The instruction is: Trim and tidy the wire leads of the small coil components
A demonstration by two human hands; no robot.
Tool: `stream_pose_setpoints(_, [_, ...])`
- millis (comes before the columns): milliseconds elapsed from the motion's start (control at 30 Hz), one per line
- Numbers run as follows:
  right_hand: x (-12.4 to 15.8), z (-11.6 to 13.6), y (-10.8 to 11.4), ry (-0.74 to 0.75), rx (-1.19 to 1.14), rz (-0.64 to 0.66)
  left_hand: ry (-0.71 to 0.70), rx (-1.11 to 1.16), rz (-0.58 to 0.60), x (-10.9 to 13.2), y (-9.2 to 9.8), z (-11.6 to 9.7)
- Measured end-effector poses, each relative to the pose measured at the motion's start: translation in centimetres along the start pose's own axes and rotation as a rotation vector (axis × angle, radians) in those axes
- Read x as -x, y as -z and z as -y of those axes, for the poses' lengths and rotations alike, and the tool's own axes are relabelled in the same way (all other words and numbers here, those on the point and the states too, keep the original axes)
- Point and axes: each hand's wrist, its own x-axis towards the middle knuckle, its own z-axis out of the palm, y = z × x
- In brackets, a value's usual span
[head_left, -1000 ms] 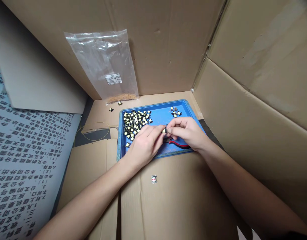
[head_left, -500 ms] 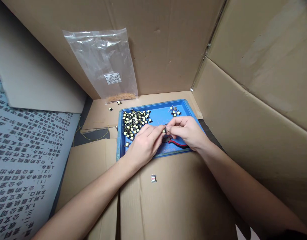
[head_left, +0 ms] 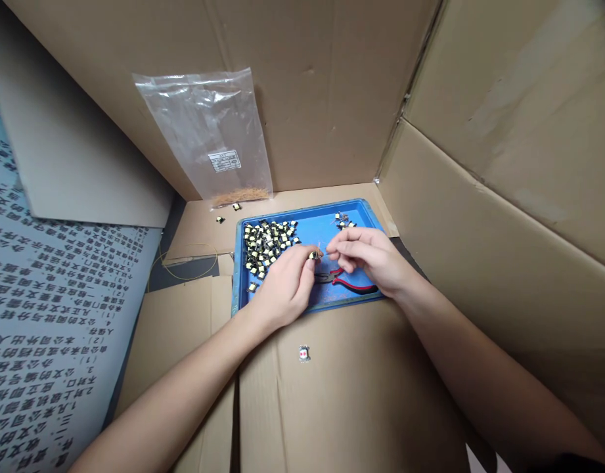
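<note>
My left hand (head_left: 286,284) is closed, pinching a small black-and-yellow transformer (head_left: 313,255) between thumb and fingertips above the blue tray (head_left: 309,307). A thin lead or wire end shows beside the part. Just right of it, my right hand (head_left: 371,259) has its thumb and index finger pressed together; what they hold, if anything, is too small to make out. Pliers with red and black handles (head_left: 355,286) lie in the tray beneath my hands. A heap of similar transformers (head_left: 267,242) fills the tray's left side.
A few more small parts (head_left: 342,219) lie in the tray's far right corner. Behind stands a clear plastic bag (head_left: 198,125) with orange strands in its bottom. One transformer with red marks (head_left: 303,353) lies on the front cardboard. Cardboard walls (head_left: 326,98) rise behind and at right.
My hands have moved apart a little, leaving a gap between them. The transformer stays in my left hand, which has turned, and more of the pliers shows.
</note>
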Motion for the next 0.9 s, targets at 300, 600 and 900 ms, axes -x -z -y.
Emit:
stream_pose_setpoints(300, [0.4,0.2,-0.7,0.003,-0.056,0.147,0.051,0.267,0.145,-0.1,0.6,0.2])
stream_pose_setpoints(600, [0.7,0.6,-1.1,-0.089,-0.077,0.185,0.076,0.282,0.241,-0.2,1.0,0.5])
stream_pose_setpoints(900, [0.2,1.1,1.0,0.103,0.157,0.041,0.038,0.367,0.322,-0.1,1.4,0.1])
